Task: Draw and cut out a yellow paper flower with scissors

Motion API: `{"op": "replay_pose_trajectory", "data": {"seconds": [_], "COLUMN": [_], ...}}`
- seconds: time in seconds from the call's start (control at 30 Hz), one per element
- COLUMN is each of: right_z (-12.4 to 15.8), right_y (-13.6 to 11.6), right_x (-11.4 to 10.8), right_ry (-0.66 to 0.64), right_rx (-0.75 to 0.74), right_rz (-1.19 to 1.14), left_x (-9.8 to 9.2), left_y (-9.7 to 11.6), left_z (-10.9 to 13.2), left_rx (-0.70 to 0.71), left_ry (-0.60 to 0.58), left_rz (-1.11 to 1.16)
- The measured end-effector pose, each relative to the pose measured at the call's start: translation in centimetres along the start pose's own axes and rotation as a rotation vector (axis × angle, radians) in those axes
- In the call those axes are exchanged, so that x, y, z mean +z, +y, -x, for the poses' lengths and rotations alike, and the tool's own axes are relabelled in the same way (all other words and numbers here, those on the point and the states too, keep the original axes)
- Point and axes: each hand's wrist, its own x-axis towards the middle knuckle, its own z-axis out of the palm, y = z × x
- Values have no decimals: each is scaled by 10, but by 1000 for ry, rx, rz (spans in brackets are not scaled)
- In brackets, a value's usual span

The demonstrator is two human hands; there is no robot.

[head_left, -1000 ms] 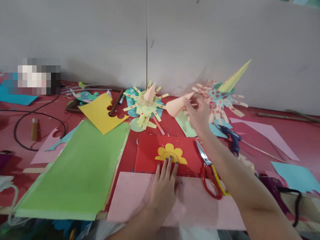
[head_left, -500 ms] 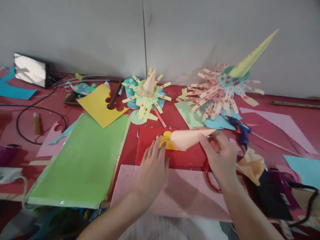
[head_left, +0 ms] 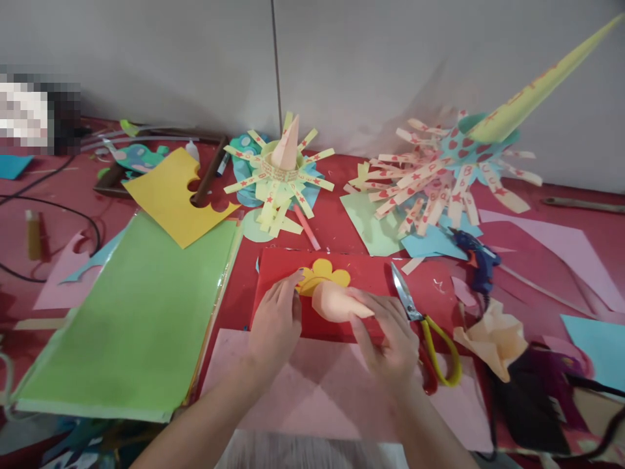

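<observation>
My right hand (head_left: 390,339) is closed around a peach paper cone (head_left: 334,303) and holds it on its side over the red card (head_left: 371,277). The cone's wide end rests against a yellow paper flower (head_left: 325,272) stuck on that card. My left hand (head_left: 276,322) lies on the red card's left part, fingers together, fingertips touching the yellow flower's edge. A pink sheet (head_left: 312,391) lies under both wrists.
Scissors with red and yellow handles (head_left: 430,335) lie just right of my right hand. A blue glue gun (head_left: 478,260) sits further right. Green sheets (head_left: 131,312) lie at left, yellow paper (head_left: 168,195) behind them. Two finished paper flowers (head_left: 280,172) (head_left: 449,176) stand by the wall.
My right hand brought the peach cone from near the wall down onto the red card by the yellow flower. My left hand shifted slightly left on the card. The camera tilted down.
</observation>
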Motion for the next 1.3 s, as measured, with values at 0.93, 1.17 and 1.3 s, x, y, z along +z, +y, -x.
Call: {"op": "replay_pose_trajectory", "data": {"seconds": [0.93,1.17,1.3], "right_z": [-1,5,8], "right_y": [36,35,36], "right_x": [-22,-11,-4], "right_ry": [-409,-526,-510], "right_rx": [519,441,424], "right_rz": [-29,-12,24], "left_x": [-1,-4,-5], "left_y": [2,4,4], "left_z": [-2,-2,-2], "left_rx": [-51,24,6], "left_ry": [-100,-178,-176], "left_rz": [136,85,117]}}
